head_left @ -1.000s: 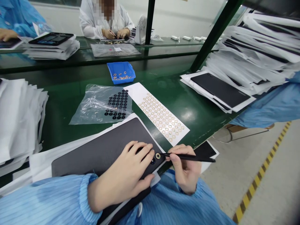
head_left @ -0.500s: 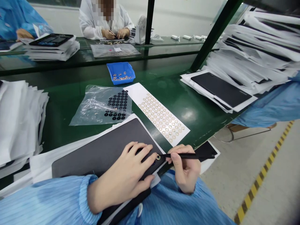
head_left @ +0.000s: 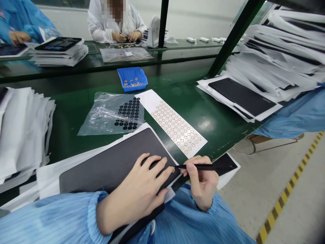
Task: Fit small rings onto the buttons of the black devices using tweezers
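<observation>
Left hand (head_left: 138, 195) lies open, flat on the dark panel (head_left: 114, 162) at the bench edge, fingertip pressing the ring, right hand (head_left: 200, 184) pinching the black stylus (head_left: 200, 166); seating looks near-finished, many rings left on the sheet (head_left: 175, 127).

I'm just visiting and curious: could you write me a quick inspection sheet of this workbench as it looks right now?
Surface: green bench, glossy.
Job's things: dark panel on white paper; small ring at its corner, mostly hidden by a finger.
Clutter: white sheet of rings, plastic bag of black rings, blue tray, paper stacks.
Hands: left hand flat on the panel; right hand grips a black stick, tip at the ring.
Cables: nothing seen.
Surroundings: other people at work on the far side; yellow-black floor stripe.
</observation>
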The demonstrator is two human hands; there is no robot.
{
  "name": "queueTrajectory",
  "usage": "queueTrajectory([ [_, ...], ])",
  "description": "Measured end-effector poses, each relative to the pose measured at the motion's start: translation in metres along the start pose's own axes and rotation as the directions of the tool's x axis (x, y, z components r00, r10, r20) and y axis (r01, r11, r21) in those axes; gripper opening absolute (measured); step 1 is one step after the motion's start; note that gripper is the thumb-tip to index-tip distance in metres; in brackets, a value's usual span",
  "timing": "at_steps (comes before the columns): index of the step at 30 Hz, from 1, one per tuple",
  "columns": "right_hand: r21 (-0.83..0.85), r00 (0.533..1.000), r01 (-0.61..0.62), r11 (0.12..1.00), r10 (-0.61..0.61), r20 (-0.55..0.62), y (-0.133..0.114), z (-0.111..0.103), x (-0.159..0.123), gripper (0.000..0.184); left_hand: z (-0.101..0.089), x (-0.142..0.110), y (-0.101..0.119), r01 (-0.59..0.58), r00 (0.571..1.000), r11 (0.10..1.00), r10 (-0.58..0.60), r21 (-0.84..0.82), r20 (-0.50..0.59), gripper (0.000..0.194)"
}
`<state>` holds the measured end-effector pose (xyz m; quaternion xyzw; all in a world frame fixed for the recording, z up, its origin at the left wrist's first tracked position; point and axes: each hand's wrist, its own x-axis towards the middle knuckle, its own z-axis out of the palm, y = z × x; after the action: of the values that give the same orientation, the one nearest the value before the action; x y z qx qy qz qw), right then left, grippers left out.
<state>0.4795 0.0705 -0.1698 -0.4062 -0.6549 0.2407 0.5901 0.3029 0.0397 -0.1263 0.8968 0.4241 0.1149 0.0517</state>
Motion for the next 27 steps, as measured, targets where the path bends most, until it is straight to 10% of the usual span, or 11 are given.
queueTrajectory([
  [21, 0.252, 1.000, -0.016, 0.968, 0.018, -0.006, -0.006, 0.005, -0.007, 0.014, 0.001, 0.000, -0.004, 0.035, 0.999, 0.999, -0.036, -0.041, -0.010, 0.037],
  [27, 0.206, 0.965, 0.180, 0.962, -0.213, 0.150, -0.023, -0.007, 0.062, 0.011, 0.003, -0.001, -0.002, 0.041, 0.999, 0.996, -0.041, -0.080, 0.003, 0.040],
])
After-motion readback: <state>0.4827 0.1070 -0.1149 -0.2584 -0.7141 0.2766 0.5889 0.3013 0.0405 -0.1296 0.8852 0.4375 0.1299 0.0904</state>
